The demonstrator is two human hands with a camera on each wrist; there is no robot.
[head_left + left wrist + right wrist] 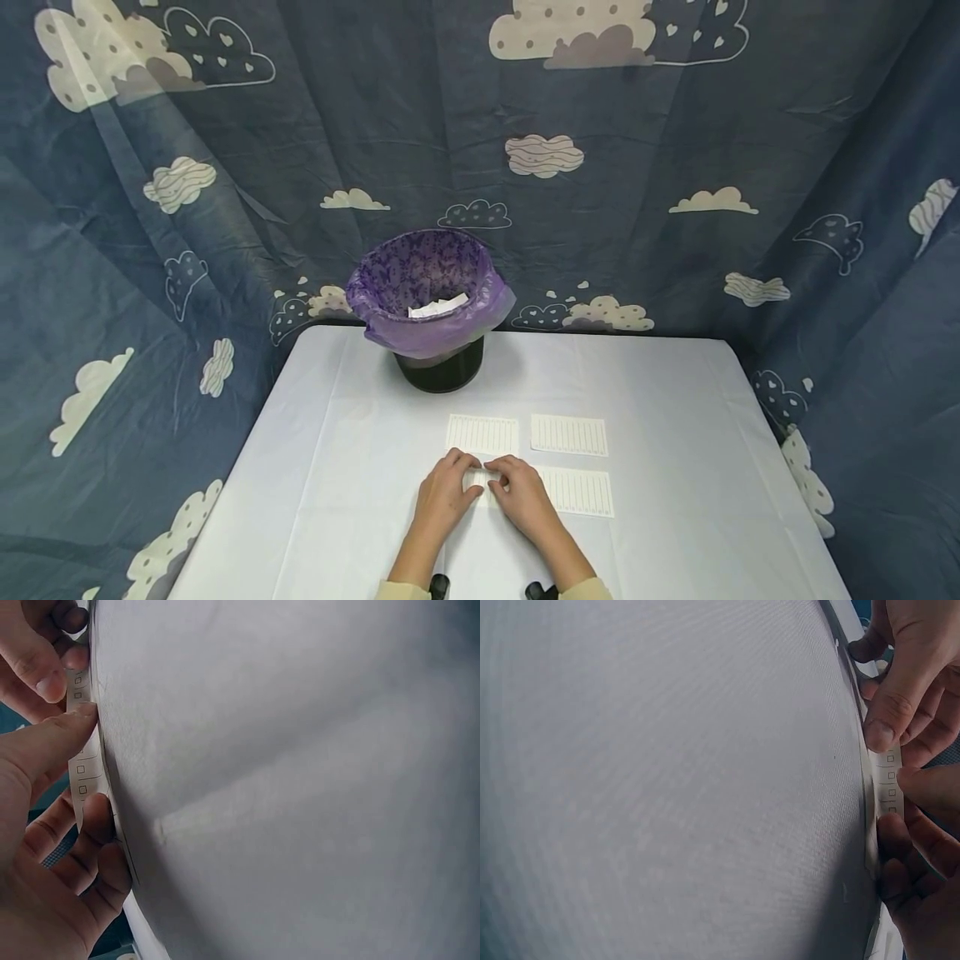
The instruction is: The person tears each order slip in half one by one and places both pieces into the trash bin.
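Note:
My left hand [442, 497] and right hand [522, 497] meet near the table's front, thumbs and fingers bent toward each other. Between them they pinch a white paper card [474, 478], largely covered by the fingers. In the left wrist view the card [82, 771] appears as a narrow strip with small printed squares and short lines. The right wrist view shows the same squares on the card [890, 780], with fingertips at its edges. A ruled paper card [482, 434] lies just beyond the hands, and another card [576, 492] lies right of the right hand.
A further ruled card [569, 435] lies at the back right of the group. Behind, a black bin [441, 371] with a purple liner [420, 321] stands on the white table [360, 467]; white paper pieces [438, 307] lie in it. A cloud-patterned curtain [600, 167] surrounds the table.

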